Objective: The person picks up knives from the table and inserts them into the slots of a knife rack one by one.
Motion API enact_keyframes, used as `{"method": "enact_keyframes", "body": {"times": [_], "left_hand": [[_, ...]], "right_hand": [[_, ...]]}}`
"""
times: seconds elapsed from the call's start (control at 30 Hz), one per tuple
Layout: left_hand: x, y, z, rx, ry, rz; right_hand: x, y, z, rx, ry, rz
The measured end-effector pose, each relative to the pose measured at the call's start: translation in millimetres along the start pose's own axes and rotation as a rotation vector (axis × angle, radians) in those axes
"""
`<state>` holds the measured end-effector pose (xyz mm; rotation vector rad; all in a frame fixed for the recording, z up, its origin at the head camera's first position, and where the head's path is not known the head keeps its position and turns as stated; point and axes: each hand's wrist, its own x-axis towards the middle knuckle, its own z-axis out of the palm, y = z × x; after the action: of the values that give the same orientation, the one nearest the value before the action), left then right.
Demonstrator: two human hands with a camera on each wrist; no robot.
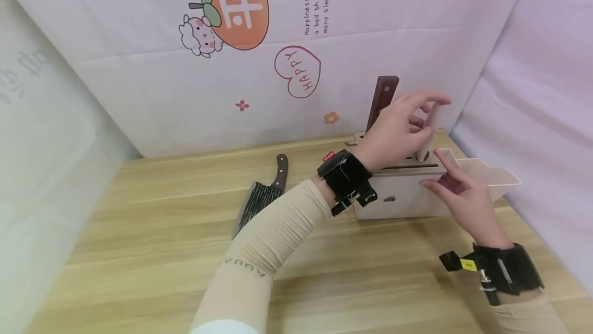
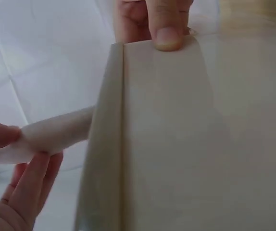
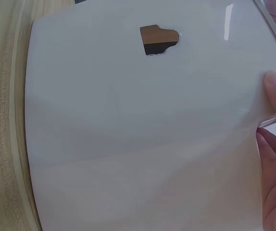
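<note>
A white knife block (image 1: 403,195) with a slotted top stands at the back right of the wooden table. My left hand (image 1: 394,128) pinches a pale, rounded handle (image 2: 56,132) that stands upright in the top of the block; whatever is below it is hidden inside. With thumb and fingers, my right hand (image 1: 468,203) holds the block's right corner, and its thumb lies on the white wall in the right wrist view. A knife with a dark wooden handle (image 1: 382,98) stands in the block, behind my left hand.
A cleaver (image 1: 259,203) with a dark patterned blade lies on the table (image 1: 153,251), left of the block and partly behind my left forearm. Beside the block's right end is a white, flared-rim container (image 1: 491,172). A printed cloth (image 1: 389,4) hangs behind.
</note>
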<state>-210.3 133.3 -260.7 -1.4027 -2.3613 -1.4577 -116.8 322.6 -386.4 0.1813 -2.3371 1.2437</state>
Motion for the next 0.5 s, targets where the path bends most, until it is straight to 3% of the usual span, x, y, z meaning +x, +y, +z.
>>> {"method": "enact_keyframes", "body": {"times": [0.27, 0.5], "left_hand": [[-5.6, -4.0, 9.2, 0.003, -0.071, 0.037], [-12.0, -12.3, 24.4, 0.081, -0.131, -0.061]], "right_hand": [[-1, -1, -1, -0.017, -0.010, 0.021], [-2, -1, -1, 0.026, -0.016, 0.024]]}}
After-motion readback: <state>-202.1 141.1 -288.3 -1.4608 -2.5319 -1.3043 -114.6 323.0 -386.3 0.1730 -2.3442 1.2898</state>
